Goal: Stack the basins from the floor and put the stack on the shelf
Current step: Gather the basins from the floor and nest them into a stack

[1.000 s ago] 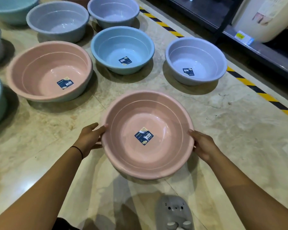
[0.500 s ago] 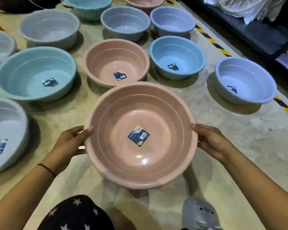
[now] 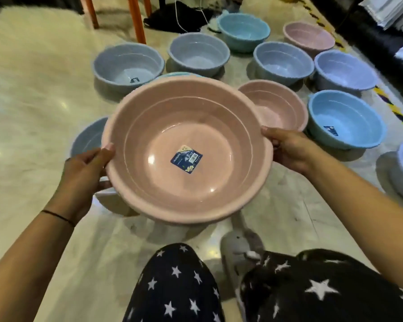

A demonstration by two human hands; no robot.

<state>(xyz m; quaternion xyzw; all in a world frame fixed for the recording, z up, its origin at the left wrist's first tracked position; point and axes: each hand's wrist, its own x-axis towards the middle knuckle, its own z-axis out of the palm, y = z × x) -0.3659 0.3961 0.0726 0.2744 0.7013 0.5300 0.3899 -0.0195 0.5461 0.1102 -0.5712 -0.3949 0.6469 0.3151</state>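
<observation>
The large pink basin [image 3: 149,140] is held over the glossy marble floor [image 3: 33,112]. The left hand [image 3: 84,177] grasps its rolled rim with the thumb on top, and the right hand [image 3: 289,149] grasps the opposite rim. On its smooth round bottom lies a blue label sticker [image 3: 186,158]. Just beyond the right fingers [image 3: 266,131] stands a smaller pink basin [image 3: 275,105], and to their right a light blue basin [image 3: 344,119] with a label inside. Beside the left fingers [image 3: 107,147] a grey basin [image 3: 89,138] is half hidden. Left of them runs a broad stretch of floor. Farther away, more grey and blue basins stand apart.
</observation>
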